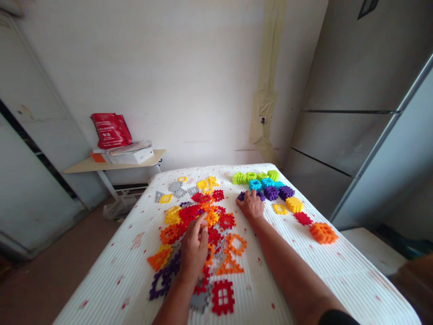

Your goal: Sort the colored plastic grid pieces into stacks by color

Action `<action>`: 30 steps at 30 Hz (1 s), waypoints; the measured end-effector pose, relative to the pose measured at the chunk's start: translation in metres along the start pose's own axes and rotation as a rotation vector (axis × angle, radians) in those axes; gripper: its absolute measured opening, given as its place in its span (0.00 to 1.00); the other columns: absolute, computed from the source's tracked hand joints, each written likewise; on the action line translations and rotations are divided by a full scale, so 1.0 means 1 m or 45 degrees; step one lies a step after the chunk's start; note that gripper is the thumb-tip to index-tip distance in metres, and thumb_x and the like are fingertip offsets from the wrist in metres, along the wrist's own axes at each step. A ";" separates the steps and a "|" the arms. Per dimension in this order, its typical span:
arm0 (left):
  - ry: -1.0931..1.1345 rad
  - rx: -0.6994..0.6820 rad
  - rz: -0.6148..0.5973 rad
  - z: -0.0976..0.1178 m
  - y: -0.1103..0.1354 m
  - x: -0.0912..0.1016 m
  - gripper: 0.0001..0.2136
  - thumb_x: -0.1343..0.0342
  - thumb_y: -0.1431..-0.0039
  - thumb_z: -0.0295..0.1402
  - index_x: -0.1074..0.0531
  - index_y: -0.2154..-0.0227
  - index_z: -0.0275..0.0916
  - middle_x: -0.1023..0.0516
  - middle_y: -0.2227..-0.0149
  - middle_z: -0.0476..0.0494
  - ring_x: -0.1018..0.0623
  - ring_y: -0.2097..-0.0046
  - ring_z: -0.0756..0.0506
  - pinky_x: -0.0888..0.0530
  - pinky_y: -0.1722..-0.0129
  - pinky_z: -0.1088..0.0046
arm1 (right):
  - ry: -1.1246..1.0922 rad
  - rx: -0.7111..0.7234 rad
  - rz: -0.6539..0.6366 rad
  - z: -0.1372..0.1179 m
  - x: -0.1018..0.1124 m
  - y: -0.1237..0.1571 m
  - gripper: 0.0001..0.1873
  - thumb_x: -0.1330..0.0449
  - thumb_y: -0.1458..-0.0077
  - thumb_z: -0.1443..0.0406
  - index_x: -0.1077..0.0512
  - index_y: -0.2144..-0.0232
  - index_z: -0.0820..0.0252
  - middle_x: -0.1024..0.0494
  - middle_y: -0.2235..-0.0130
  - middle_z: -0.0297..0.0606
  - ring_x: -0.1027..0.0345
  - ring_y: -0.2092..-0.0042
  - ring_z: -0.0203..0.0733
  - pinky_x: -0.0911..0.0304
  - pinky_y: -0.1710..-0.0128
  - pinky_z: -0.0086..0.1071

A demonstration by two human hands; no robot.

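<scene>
My left hand (196,239) is over a loose heap of flat plastic interlocking building tiles, its fingers curled in toward the thumb; whether anything small sits between them is hidden. Red tiles (189,215), a yellow-orange tile (212,217) and orange tiles (169,234) lie around it. On the right side, my right hand (252,207) has its fingers bent down and closed on a purple tile (241,196) at the left end of a purple row. The fingers partly cover that tile. Beside it are more purple tile stacks (271,193).
Behind the purple row stand blue stacks (267,182) and lime-green stacks (239,178). Nearer are a yellow stack (294,204), a red tile (303,218) and an orange stack (323,233). Grey tiles (175,187) lie back left. A fridge (338,113) borders the table (135,280).
</scene>
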State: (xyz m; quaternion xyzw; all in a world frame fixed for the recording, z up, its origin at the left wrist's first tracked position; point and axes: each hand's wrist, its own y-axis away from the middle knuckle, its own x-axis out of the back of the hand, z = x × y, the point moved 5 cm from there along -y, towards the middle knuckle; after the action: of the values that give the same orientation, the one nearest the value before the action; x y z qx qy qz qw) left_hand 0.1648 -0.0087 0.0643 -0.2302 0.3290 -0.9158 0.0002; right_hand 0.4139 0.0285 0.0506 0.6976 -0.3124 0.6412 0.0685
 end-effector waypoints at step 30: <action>-0.882 0.775 -0.663 -0.141 -0.135 0.002 0.15 0.47 0.42 0.38 0.32 0.54 0.37 0.30 0.52 0.41 0.28 0.52 0.44 0.30 0.53 0.58 | -0.305 0.560 -0.102 -0.028 -0.022 0.021 0.14 0.53 0.40 0.63 0.29 0.70 0.58 0.25 0.67 0.36 0.32 0.67 0.32 0.50 0.70 0.25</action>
State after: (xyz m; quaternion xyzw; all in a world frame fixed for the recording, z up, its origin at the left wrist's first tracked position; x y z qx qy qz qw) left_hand 0.1242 0.1815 0.0507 -0.5831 -0.0392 -0.8098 -0.0518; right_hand 0.3793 0.0340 0.0284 0.7786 -0.1433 0.6032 -0.0972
